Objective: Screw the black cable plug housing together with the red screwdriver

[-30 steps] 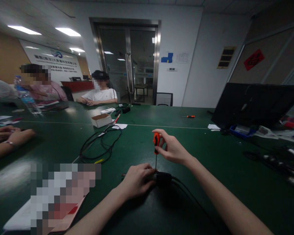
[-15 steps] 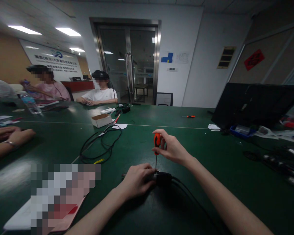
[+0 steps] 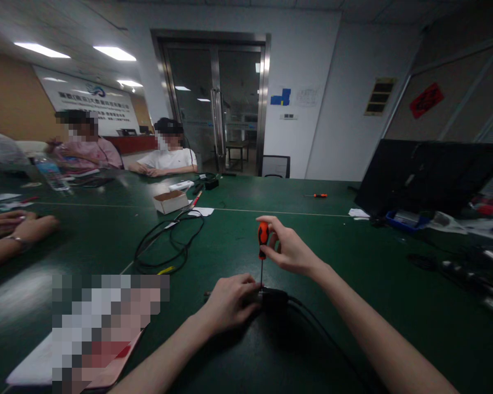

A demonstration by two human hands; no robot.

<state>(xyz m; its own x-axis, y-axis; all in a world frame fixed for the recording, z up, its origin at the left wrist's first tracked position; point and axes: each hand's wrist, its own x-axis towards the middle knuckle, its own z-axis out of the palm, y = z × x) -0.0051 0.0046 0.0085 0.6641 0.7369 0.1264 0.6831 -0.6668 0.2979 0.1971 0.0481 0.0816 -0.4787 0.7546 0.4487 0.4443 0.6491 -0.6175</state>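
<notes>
An orange and black screwdriver (image 3: 263, 234) stands upright in my right hand (image 3: 290, 246), whose fingers close around its handle from the right, the index finger over the top. Its thin shaft runs down to a black cable connector (image 3: 275, 300) lying on the green table (image 3: 230, 246). My left hand (image 3: 230, 301) grips that connector's left part against the table, fingers closed over it. A black cable leaves the connector toward the lower right. What the screwdriver tip touches is too small to make out.
Left of my hands lie a coiled black cable (image 3: 170, 241) and an open cardboard box (image 3: 170, 202). A second screwdriver (image 3: 320, 195) lies farther back. On the right stands a black monitor (image 3: 431, 175) near a blue tray (image 3: 406, 220). Another person's hands (image 3: 24, 232) rest at left.
My right fingers have shifted slightly on the screwdriver handle, and the handle appears turned. My left hand and the connector stay put. The person in pink at the far left has moved.
</notes>
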